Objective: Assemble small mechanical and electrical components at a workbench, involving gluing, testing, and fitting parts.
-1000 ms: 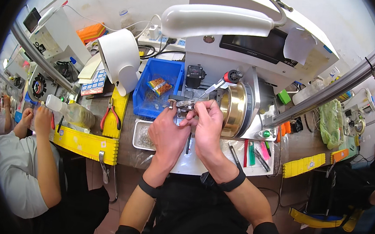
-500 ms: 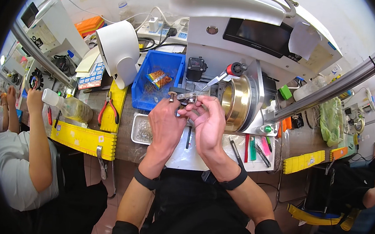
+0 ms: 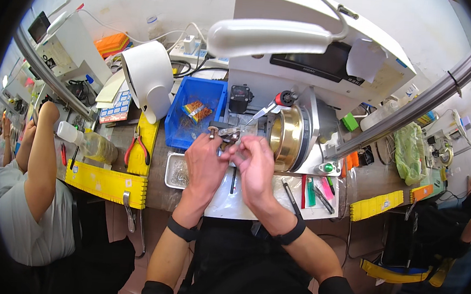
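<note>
My left hand is closed at a small dark metal clamp with a round metal knob, at the front of the bench machine. Its fingertips are partly hidden behind the hand. Close beside it, my right hand has thumb and fingers drawn together at the clamp's right end. Whatever sits between those fingertips is too small and blurred to name. A brass-coloured drum stands just right of my right hand. Above the hands, a red-and-black device with a pointed silver tip slants down toward the clamp.
Left of the clamp stands a blue bin holding a snack-like packet. A white tray contains tiny metal bits. Red-handled pliers, a plastic bottle and pens lie around. A white lamp hangs overhead. Co-workers sit on both sides.
The view has shifted slightly, so the machine and lamp appear lower and further left. Both hands stay at the clamp; my right fingers have curled in closer. The left co-worker's arm has moved.
</note>
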The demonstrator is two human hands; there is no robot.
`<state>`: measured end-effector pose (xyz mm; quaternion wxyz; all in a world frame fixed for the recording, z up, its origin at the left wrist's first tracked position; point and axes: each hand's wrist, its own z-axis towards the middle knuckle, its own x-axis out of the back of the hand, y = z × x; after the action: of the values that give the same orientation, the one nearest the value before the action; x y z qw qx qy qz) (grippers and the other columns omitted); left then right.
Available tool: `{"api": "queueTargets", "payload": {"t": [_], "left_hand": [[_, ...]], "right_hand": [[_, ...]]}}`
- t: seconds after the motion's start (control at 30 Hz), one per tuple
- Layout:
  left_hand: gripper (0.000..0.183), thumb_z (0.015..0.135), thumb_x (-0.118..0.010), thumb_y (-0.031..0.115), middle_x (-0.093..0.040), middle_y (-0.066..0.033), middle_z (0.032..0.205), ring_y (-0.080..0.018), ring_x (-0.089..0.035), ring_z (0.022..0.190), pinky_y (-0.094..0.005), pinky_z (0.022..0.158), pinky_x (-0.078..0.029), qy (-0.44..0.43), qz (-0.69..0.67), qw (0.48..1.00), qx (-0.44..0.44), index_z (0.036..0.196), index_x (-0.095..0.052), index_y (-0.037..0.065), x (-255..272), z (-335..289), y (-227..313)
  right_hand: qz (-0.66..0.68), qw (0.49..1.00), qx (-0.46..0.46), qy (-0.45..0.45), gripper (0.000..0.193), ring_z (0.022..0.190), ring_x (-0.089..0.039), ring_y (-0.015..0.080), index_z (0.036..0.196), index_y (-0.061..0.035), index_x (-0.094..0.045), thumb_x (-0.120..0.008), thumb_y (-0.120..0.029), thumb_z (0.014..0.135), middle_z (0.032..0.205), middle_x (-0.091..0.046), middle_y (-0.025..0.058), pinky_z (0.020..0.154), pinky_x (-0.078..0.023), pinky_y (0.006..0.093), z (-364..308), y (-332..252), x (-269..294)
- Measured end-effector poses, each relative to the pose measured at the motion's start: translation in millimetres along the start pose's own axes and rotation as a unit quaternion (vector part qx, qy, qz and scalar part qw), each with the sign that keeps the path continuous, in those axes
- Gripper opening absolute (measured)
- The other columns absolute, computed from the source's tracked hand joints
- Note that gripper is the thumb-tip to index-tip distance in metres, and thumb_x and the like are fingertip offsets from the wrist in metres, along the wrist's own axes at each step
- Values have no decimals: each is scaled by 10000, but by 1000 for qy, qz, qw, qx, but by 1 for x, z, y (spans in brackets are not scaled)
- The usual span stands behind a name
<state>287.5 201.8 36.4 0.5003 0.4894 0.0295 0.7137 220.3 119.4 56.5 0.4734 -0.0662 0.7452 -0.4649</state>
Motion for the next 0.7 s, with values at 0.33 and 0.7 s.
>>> {"api": "queueTargets", "payload": {"t": [0.33, 0.7], "left_hand": [[269, 797, -767, 170, -694, -144, 829, -255, -634, 661, -332, 643, -493, -41, -115, 981, 153, 988, -716, -11, 37, -10, 15], [390, 836, -737, 213, -672, -148, 1118, -211, -668, 727, -328, 708, -542, -561, -137, 815, -38, 1187, -655, 65, 67, -39, 140]], "right_hand": [[-144, 962, -197, -122, 174, 734, -589, 161, 1088, -15, -535, -491, -159, 999, 867, -552, 65, 704, -541, 339, -82, -84, 51], [-447, 892, 2, 64, 299, 629, -610, 152, 975, -5, -640, -565, -294, 969, 743, -624, 78, 533, -500, 286, -119, -190, 189]]}}
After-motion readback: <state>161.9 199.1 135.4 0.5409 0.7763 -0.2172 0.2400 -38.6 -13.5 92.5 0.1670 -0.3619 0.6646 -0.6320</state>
